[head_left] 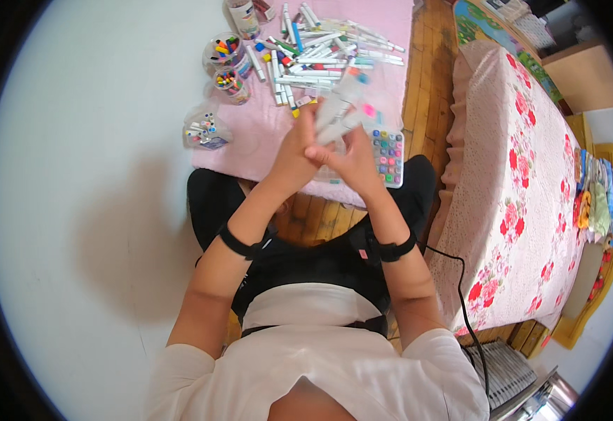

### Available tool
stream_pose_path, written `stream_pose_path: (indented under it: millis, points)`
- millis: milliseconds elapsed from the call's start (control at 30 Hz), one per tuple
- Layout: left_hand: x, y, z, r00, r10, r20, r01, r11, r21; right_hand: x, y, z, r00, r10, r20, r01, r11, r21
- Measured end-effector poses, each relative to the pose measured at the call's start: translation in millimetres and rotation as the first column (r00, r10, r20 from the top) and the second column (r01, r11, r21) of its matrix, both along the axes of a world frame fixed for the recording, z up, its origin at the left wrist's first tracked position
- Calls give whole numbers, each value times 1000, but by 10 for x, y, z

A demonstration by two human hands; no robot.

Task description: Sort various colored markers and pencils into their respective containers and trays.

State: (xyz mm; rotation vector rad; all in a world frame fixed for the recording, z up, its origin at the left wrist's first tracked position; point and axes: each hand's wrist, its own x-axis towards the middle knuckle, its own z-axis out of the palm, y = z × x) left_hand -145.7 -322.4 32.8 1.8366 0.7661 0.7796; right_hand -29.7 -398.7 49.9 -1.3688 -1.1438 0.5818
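Observation:
Over the near part of the pink-covered table [250,144], both my hands are closed round a bunch of white markers [338,112], blurred by motion. My left hand [298,149] grips the bunch from the left. My right hand [354,160] wraps it from the right, its thumb crossing toward the left hand. Just right of my right hand lies a marker case [388,158] with rows of coloured caps, partly hidden by the hand. Beyond my hands spreads a loose pile of white markers [313,78], some with coloured ends.
Along the table's left side stand two clear tubs of coloured pens [226,50], a cup of white-bodied pens [208,133] and a tall jar [244,19]. A white wall [110,140] rises on the left. A flowered bedspread [510,189] and a black cable [463,281] are on the right.

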Motion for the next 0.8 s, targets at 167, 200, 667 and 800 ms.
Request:
stream_pose_path:
  millis: [167,200,667,800]
  points:
    - [529,-126,64,950,-310,24,303,940,156,387,5,184,898,-40,-439,39,999,-11]
    - [586,-153,93,949,-308,69,309,951,-19,461,-30,148,899,-46,-435,47,999,-9]
    - [417,-220,-632,977,-159,141,180,973,-147,645,-340,-425,985,-61,-163,38,990,-138]
    - [397,-221,-706,961,-153,230,178,980,-89,584,-414,-483,978,-132,-160,86,960,-266]
